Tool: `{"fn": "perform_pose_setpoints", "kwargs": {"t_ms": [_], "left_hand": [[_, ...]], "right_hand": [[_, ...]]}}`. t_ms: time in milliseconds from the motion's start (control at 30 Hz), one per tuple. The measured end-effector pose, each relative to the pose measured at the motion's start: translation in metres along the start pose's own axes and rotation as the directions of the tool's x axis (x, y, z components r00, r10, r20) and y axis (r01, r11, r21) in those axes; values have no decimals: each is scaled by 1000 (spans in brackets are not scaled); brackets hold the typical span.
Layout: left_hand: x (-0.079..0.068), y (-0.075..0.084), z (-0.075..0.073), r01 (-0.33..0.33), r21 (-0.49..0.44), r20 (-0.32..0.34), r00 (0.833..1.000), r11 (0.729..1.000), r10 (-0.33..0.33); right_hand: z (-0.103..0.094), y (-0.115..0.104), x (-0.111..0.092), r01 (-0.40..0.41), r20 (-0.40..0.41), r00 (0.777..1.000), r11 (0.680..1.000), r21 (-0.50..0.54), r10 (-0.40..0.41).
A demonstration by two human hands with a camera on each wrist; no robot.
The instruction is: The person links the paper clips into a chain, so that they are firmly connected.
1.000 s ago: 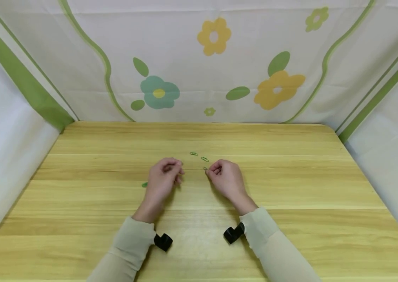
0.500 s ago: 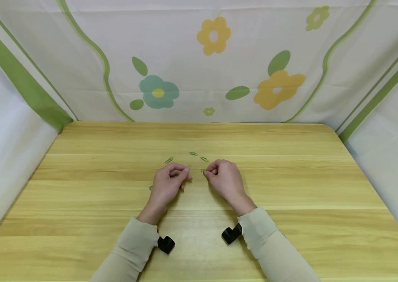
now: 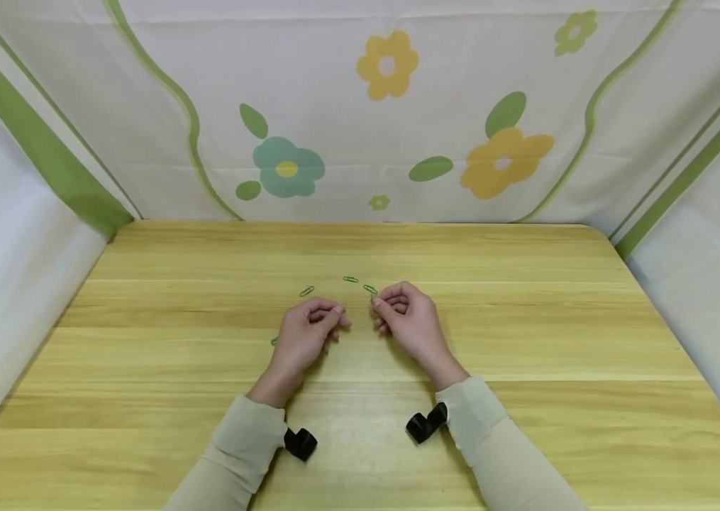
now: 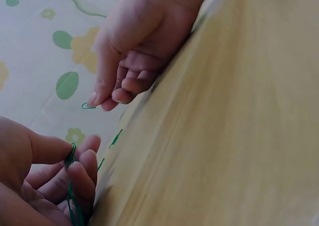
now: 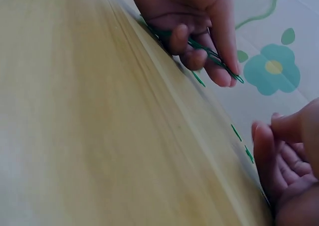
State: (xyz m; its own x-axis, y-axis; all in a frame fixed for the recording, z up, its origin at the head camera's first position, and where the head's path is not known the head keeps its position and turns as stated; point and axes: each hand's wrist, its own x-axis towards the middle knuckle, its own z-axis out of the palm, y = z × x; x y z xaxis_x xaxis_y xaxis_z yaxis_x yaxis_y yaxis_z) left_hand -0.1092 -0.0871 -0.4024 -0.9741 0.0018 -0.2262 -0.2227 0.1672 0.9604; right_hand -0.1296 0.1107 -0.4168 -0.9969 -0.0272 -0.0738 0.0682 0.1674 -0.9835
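Note:
Between its thumb and fingertips, my left hand (image 3: pixel 305 333) pinches a string of green paper clips (image 5: pixel 204 49), which runs back across the fingers; whether they are all linked I cannot tell. One end sticks out past the fingertips in the right wrist view. My right hand (image 3: pixel 413 319) pinches a single green paper clip (image 4: pixel 87 106) by its end, fingertips turned toward the left hand. A small gap separates the two hands, both just over the table. Behind them lie a left loose paper clip (image 3: pixel 306 291), a middle paper clip (image 3: pixel 350 279) and a right paper clip (image 3: pixel 370 289).
The wooden table (image 3: pixel 564 319) extends to both sides and toward the front. A white curtain (image 3: pixel 334 42) printed with flowers hangs along its back edge, with more fabric at the left and right. A black wrist camera (image 3: pixel 301 444) sits at each cuff.
My left hand has moved right and slightly nearer, uncovering the left loose clip. The right hand first shifted left a little, then turned and rose slightly, still pinching its paper clip.

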Motion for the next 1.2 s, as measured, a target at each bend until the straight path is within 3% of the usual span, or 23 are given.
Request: {"fn": "perform_pose_setpoints", "kwargs": {"t_ms": [167, 267, 533, 867, 1200], "left_hand": [[0, 2, 0, 32, -16, 10, 999, 999, -32], [0, 2, 0, 38, -12, 17, 999, 999, -38], [-2, 4, 1, 21, -39, 25, 999, 999, -20], [-6, 9, 5, 30, -68, 89, 996, 997, -23], [-7, 9, 7, 38, -83, 102, 994, 996, -29]], "right_hand": [[1, 0, 2, 34, 7, 999, 988, 153, -36], [1, -1, 1, 49, 29, 998, 981, 188, -56], [1, -1, 0, 63, 102, 991, 981, 185, -83], [4, -2, -1, 88, 151, 983, 989, 120, -106], [7, -1, -2, 102, 152, 982, 992, 70, -112]]}}
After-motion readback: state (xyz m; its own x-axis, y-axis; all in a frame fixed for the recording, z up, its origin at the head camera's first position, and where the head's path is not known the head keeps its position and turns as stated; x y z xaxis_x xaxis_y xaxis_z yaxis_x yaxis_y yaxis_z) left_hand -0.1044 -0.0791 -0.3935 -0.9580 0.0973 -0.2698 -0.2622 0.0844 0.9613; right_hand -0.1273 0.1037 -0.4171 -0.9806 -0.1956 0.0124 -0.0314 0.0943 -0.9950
